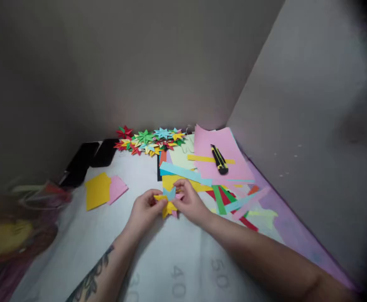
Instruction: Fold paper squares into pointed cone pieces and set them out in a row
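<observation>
Paper star [170,207] in two pinched grips [146,204] [189,203]

Folded star of yellow, light-blue and pink paper [170,206], pointed, gripped at left and right sides, those parts hidden. Light-blue tips uppermost, spread in V. Yellow points at left and bottom; pink showing at right and lower edge. Held over white surface [139,170]; contact beneath unclear.

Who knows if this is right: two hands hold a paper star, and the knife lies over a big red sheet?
Not quite: the head view shows the knife over a big pink sheet, not a red one. The left hand and right hand do hold a paper star.
</observation>
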Action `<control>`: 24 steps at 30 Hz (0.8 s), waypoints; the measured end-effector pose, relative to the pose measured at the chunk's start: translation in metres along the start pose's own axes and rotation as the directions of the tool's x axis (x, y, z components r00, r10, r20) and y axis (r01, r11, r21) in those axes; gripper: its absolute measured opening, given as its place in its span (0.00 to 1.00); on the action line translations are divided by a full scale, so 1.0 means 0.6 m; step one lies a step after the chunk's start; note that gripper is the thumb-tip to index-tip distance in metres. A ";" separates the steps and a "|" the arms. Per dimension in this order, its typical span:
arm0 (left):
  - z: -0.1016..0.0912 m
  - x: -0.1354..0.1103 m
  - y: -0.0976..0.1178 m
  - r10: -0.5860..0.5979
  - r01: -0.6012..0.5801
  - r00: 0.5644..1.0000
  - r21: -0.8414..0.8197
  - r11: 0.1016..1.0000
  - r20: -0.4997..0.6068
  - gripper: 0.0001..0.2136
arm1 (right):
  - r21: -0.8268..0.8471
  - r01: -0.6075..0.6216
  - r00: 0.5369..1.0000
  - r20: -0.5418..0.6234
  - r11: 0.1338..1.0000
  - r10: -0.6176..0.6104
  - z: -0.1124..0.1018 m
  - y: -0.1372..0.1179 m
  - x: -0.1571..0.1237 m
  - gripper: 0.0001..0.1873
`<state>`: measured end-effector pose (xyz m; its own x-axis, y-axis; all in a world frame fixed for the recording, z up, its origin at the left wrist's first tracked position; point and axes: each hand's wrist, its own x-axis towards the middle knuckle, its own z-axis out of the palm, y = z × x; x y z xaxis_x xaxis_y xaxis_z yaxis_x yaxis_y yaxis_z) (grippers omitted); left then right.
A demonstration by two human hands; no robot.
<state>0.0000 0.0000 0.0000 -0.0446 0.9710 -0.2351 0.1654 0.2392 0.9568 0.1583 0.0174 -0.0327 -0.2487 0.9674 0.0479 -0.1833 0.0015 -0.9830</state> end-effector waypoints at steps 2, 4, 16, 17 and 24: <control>-0.003 0.001 -0.003 0.007 -0.009 0.998 -0.037 0.999 -0.055 0.12 | 0.092 -0.037 0.999 -0.012 0.995 0.038 0.000 -0.007 0.005 0.22; -0.004 0.002 -0.005 0.001 -0.010 0.996 -0.105 0.994 -0.088 0.13 | 0.169 -0.070 0.997 0.004 0.983 0.071 0.001 -0.013 0.008 0.22; -0.006 -0.012 0.010 -0.108 0.163 0.985 -0.535 0.829 0.134 0.13 | 0.162 0.107 0.967 0.211 0.981 -0.141 -0.007 -0.019 -0.003 0.20; -0.007 -0.013 0.010 -0.115 0.189 0.979 -0.526 0.829 0.171 0.12 | 0.053 0.200 0.961 0.184 0.978 -0.207 -0.006 -0.018 -0.005 0.20; -0.016 -0.019 0.011 -0.186 0.311 0.929 -0.408 0.859 0.319 0.13 | -0.555 0.645 0.738 0.271 0.526 -0.618 -0.008 -0.028 -0.014 0.19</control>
<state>-0.0079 -0.0093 0.0109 0.2421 0.8593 -0.4506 -0.2734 0.5060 0.8181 0.1679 0.0107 -0.0175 -0.3280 0.6442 0.6909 0.2706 0.7648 -0.5847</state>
